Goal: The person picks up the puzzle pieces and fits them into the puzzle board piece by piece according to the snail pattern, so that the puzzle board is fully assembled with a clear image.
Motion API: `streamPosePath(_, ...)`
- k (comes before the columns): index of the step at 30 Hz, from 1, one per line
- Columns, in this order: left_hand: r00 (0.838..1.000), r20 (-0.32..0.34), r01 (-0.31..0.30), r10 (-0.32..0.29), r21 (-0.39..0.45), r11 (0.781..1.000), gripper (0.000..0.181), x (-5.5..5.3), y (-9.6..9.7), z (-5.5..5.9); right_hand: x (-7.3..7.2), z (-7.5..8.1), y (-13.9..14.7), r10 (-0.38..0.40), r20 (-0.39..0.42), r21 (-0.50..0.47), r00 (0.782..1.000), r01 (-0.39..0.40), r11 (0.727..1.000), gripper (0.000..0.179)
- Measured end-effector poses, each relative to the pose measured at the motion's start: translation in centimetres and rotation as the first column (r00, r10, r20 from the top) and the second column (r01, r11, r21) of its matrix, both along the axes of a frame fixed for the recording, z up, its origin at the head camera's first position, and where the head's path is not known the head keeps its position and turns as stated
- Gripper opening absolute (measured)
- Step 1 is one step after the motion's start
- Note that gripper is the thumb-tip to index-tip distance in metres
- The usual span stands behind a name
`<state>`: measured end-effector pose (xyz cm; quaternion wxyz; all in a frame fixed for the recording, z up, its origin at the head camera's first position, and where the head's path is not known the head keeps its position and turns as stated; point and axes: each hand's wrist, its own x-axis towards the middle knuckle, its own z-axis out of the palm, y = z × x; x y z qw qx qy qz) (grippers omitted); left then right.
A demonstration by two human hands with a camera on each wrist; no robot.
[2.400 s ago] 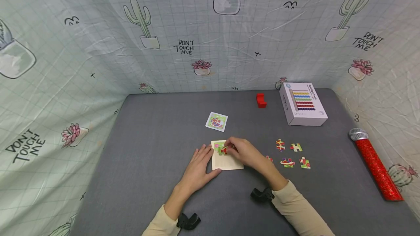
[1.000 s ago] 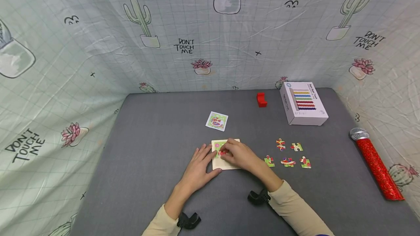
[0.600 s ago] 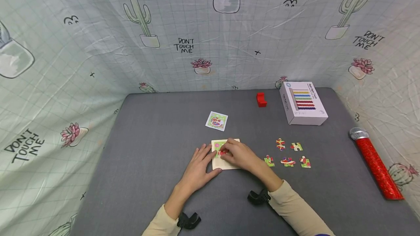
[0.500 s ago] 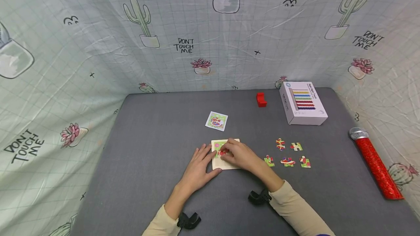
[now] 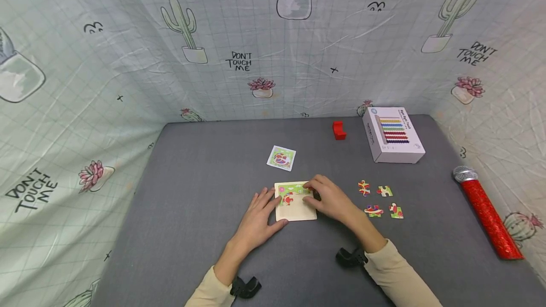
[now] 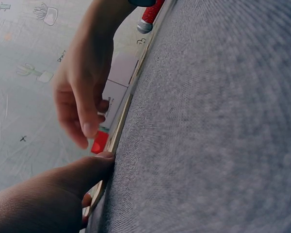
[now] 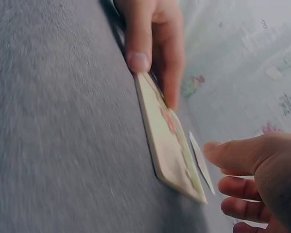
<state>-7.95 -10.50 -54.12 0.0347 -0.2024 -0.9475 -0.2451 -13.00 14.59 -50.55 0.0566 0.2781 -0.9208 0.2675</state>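
My left hand [image 5: 256, 221] grips the near-left corner of a square wooden puzzle board [image 5: 298, 211], thumb at the front edge and fingers along the left side. Green picture pieces fill the board's back strip, and a red-and-green puzzle piece [image 5: 287, 199] lies in its left part; bare wood shows at the front. Over the board's back right corner hovers my right hand [image 5: 332, 198]. In the right wrist view its thumb [image 7: 233, 154] is extended, the other fingers loosely bent, with no piece visible between them. A small picture card [image 5: 281, 158] lies behind the board.
Several loose puzzle pieces [image 5: 373, 211] lie right of the board, beyond my right forearm. At the back stand a red block [image 5: 339, 130] and a white box [image 5: 394, 136]. A red glittery microphone [image 5: 488, 214] lies along the right edge. Printed cloth [image 5: 298, 70] surrounds the grey table.
My right hand has let go of the red-and-green piece, which stays on the board, and moved right. The forearm now covers the nearest loose piece. The left hand has kept its place.
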Motion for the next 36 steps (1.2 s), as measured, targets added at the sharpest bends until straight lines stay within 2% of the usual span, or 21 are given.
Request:
streamPosePath(11,1.000,0.022,-0.005,0.005,0.007,1.000,0.067,0.1,0.0,0.0,0.3,0.0,4.5,-0.136,0.025,-0.041,0.990,0.136,0.990,0.039)
streamPosePath(17,1.000,0.025,-0.005,0.005,0.008,1.000,0.067,0.1,0.0,0.0,0.5,0.1,6.9,-0.198,0.040,-0.027,0.979,0.199,0.980,0.041)
streamPosePath(26,1.000,0.018,-0.009,0.009,-0.001,1.000,0.068,0.1,0.0,-0.1,0.7,-0.2,9.9,-0.247,0.011,-0.037,0.969,0.247,0.968,0.042)
streamPosePath(36,1.000,0.011,-0.009,0.009,-0.008,1.000,0.068,0.0,0.0,-0.1,0.7,-0.7,12.4,-0.312,0.043,-0.012,0.949,0.313,0.950,0.044)
